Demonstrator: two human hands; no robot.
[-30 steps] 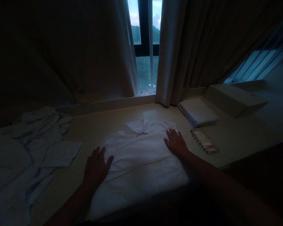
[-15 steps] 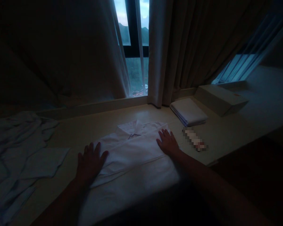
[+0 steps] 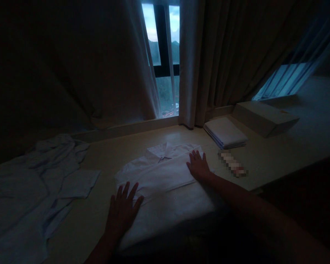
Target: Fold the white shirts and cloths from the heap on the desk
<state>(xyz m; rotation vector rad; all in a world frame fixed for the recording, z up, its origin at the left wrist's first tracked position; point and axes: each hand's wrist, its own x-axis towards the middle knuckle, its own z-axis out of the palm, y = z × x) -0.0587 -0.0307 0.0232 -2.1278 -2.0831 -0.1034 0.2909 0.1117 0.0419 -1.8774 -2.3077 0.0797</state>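
On the desk (image 3: 112, 156), below the gap in the curtains (image 3: 191, 73), a white shirt (image 3: 165, 179) lies with its collar (image 3: 160, 152) towards the window (image 3: 167, 90). The left hand (image 3: 122, 212) rests on its left side, near the lower part, fingers spread; the right hand (image 3: 198, 167) lies on the upper right, near the collar end. Each grip is wide open, palm down, with no cloth pinched. The step in hand looks like pressing or smoothing the cloth flat. From here, a further move would call for light, even pressure outwards, or for fingertips under an edge if the cloth were to be lifted, without dragging creases in. To the right are a folded stack (image 3: 226, 132), a box (image 3: 265, 118) and a blurred item (image 3: 233, 164); loose clothes (image 3: 24, 187) lie to the left. The shirt's near edge is too dark to read.
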